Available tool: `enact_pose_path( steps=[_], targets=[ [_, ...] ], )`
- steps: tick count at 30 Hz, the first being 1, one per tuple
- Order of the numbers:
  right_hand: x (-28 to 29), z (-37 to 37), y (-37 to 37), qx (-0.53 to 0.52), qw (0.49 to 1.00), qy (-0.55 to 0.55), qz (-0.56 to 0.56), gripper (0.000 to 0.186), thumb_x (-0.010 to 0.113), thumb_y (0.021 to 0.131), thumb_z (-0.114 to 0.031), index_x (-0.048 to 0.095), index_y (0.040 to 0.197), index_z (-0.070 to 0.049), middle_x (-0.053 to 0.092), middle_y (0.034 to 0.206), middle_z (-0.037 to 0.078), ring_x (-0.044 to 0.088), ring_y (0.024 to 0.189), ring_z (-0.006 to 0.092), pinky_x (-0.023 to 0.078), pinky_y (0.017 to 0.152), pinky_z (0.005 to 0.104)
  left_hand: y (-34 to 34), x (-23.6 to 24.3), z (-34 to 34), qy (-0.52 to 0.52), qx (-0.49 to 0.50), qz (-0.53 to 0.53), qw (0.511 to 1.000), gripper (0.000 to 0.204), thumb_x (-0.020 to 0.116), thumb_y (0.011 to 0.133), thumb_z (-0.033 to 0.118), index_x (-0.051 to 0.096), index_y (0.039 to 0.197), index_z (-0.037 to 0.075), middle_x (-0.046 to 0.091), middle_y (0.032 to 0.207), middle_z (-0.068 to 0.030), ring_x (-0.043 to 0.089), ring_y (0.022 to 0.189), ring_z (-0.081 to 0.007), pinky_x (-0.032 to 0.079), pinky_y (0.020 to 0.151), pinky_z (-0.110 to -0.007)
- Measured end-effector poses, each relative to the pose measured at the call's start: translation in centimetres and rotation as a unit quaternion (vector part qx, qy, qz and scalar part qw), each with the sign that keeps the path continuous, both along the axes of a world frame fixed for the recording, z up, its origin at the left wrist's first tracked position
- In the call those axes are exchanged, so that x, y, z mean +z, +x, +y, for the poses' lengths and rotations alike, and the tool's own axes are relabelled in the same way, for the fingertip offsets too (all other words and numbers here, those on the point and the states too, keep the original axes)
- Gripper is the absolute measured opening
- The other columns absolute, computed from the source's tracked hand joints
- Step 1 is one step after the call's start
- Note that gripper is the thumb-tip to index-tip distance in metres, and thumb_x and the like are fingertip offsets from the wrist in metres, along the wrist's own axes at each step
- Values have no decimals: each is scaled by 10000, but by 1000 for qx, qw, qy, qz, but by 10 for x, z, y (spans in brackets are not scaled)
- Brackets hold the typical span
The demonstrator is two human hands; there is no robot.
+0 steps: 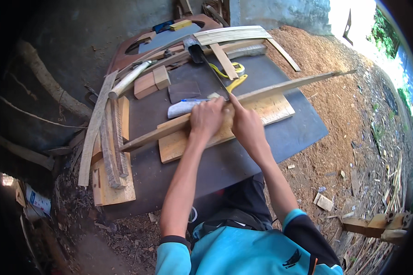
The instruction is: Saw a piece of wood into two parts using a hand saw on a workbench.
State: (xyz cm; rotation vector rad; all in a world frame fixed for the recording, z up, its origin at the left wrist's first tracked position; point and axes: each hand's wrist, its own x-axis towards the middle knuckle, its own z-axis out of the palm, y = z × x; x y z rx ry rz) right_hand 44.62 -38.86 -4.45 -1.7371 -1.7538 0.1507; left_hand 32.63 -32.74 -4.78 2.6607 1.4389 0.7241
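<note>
A long, narrow wooden strip (287, 86) lies slantwise over a wider pale plank (270, 110) on the dark tabletop. Near the strip's middle, my left hand (207, 120) is closed over it. Close beside it, my right hand (248, 124) also grips the strip, its index finger reaching along the far side; the other fingertips are partly hidden. Just beyond my hands are a yellow curved tool handle (237, 83), a blue pen (193, 100) on a whitish roll (181, 108), and a brown sheet like sandpaper (184, 91).
A hammer (132, 79), wooden blocks (152, 82) and several battens (96, 133) crowd the left side of the table (170, 192). A yellow tape measure (237, 68) and pale boards (231, 34) are at the far side. Sawdust (303, 55) heaps on the ground to the right.
</note>
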Motion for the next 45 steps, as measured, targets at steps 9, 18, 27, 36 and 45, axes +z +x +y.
enact_pose_path(
  steps=[9, 18, 27, 36, 45],
  targets=[
    [-10, -18, 1, 3, 1000, 3, 27, 653, 500, 722, 38, 385, 1353, -88, 587, 630, 227, 611, 589, 369, 483, 555, 464, 1, -6, -10, 51, 19, -13, 998, 168, 648, 713, 153, 541, 819, 77, 618, 812, -88, 612, 778, -295, 467, 674, -434],
    [-12, -28, 17, 13, 948, 173, 267, 458, 530, 821, 42, 421, 1264, -10, 572, 658, 168, 568, 526, 211, 434, 520, 283, -15, 15, 23, -165, 26, 25, 986, 444, 687, 703, 449, 622, 967, 98, 667, 859, -158, 641, 846, -321, 491, 732, -432],
    [-27, -29, 42, 32, 957, 20, 287, 270, 540, 757, -38, 546, 1018, 31, 546, 657, 179, 562, 582, 304, 436, 570, 348, -6, 9, 17, -229, 100, -3, 968, 391, 590, 780, 435, 692, 883, 73, 653, 941, -180, 624, 903, -323, 484, 766, -398],
    [-1, -33, 24, 13, 990, -74, 119, 383, 502, 829, -49, 492, 1212, -37, 604, 725, 254, 604, 703, 421, 469, 651, 509, -11, -22, 13, 61, 30, -103, 992, 263, 580, 840, 248, 670, 761, 15, 607, 755, -166, 593, 756, -329, 472, 671, -420],
    [-21, -6, 11, 51, 996, 24, 73, 422, 514, 816, -53, 493, 1236, -15, 586, 640, 240, 605, 592, 369, 480, 570, 459, -8, -16, 13, 13, 67, -60, 996, 327, 531, 867, 297, 640, 780, 1, 612, 818, -188, 598, 778, -363, 479, 686, -442]
  ],
)
